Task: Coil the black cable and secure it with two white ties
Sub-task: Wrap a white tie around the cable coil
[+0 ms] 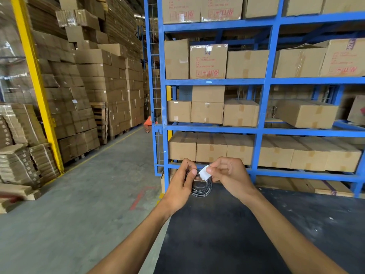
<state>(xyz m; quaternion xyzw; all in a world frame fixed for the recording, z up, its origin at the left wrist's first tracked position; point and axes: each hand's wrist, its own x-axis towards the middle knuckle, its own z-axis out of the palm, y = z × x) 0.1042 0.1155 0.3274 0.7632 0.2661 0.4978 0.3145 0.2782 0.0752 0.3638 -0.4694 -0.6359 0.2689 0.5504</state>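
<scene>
A black cable (203,189) hangs as a small round coil between my two hands, held up above the far edge of a dark table (246,234). My left hand (180,182) grips the coil's left side, thumb pressed on the top of the loops. My right hand (230,176) pinches a white tie (204,172) between thumb and forefinger; the tie lies over the top of the coil. The tie's far end is hidden by my fingers. No second tie is visible.
A blue steel rack (258,131) full of cardboard boxes stands right behind the table. Stacked cartons (92,95) and a yellow post (37,84) line the left. A grey concrete aisle (88,194) runs between them.
</scene>
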